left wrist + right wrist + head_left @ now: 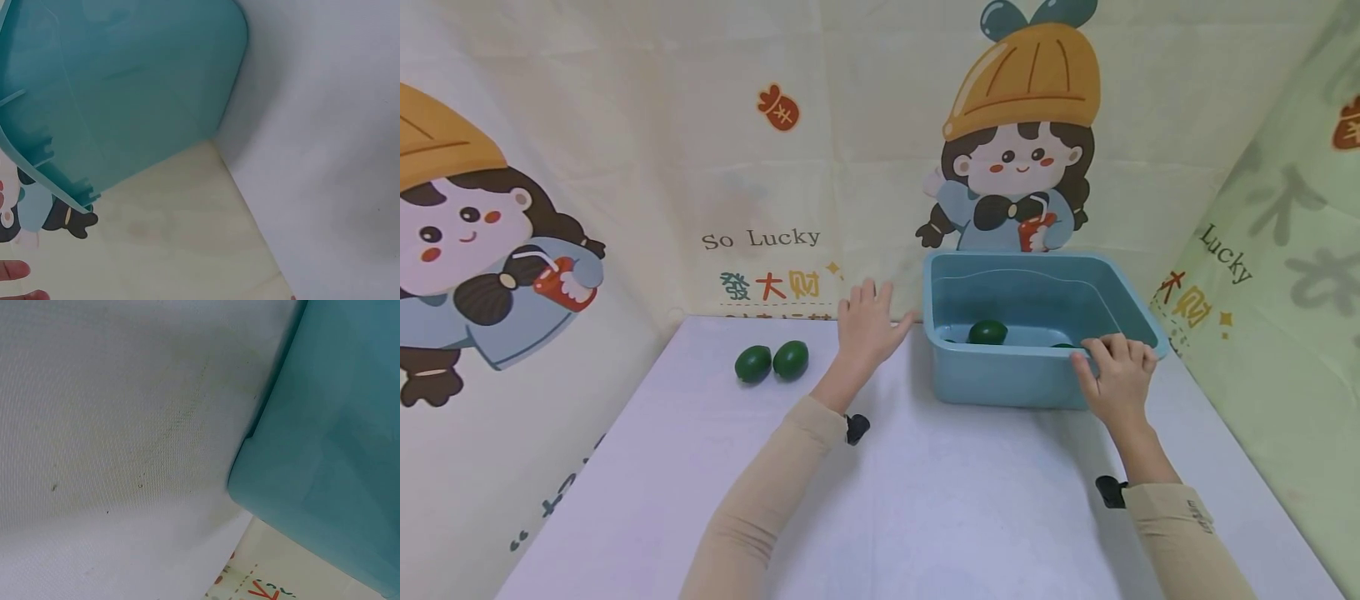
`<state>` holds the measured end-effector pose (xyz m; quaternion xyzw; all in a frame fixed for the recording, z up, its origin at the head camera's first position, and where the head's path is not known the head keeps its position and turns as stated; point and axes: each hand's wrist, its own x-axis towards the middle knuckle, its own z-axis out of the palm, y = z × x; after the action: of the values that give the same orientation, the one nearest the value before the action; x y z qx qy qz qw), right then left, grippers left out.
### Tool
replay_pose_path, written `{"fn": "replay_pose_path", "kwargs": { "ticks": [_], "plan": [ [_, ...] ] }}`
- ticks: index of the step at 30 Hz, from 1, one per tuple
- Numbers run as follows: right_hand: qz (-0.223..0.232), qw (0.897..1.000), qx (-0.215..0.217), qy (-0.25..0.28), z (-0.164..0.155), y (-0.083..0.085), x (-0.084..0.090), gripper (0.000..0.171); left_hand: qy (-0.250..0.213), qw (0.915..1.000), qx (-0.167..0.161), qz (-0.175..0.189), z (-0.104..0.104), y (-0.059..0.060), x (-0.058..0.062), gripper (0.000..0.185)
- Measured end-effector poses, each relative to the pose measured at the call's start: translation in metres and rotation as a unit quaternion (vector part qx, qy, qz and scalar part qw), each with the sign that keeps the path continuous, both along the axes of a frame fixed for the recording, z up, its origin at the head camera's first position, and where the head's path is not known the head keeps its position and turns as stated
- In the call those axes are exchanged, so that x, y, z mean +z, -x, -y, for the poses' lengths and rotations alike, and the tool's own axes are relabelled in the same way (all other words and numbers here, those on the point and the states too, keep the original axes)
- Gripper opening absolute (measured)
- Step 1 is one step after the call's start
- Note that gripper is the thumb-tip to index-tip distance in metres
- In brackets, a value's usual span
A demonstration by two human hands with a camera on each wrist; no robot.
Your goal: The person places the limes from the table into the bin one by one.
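Observation:
A blue plastic bin (1011, 379) stands on the table near the back wall. Inside it lies a dark green, lime-like fruit (988, 332), with small parts of others just showing over the rim. My left hand (867, 327) is held up left of the bin, fingers spread and holding nothing; its fingertips (14, 270) show at the edge of the left wrist view. With my right hand (1118, 379) I grip the bin's front rim near its right corner. Two more green fruits (753, 364) (792, 360) lie side by side left of my left hand.
A white cloth covers the table (955, 508). Printed cloth walls (865, 192) with cartoon figures close off the back and both sides. The bin's outer wall (325, 456) fills the right part of the right wrist view.

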<state>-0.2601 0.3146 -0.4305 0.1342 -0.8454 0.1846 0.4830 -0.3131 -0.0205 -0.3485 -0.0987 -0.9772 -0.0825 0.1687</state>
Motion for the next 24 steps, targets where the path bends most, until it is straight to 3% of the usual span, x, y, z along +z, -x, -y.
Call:
{"fn": "replay_pose_path", "kwargs": {
  "ticks": [8, 24],
  "plan": [
    [0.001, 1.0, 0.001, 0.002, 0.0, 0.0, 0.0, 0.063, -0.003, 0.9998, 0.013, -0.014, 0.019, 0.001, -0.007, 0.059],
    [0.0, 1.0, -0.002, -0.003, 0.0, -0.001, 0.001, 0.062, -0.008, 0.9993, 0.036, -0.002, 0.059, 0.012, -0.019, 0.06]
  ]
}}
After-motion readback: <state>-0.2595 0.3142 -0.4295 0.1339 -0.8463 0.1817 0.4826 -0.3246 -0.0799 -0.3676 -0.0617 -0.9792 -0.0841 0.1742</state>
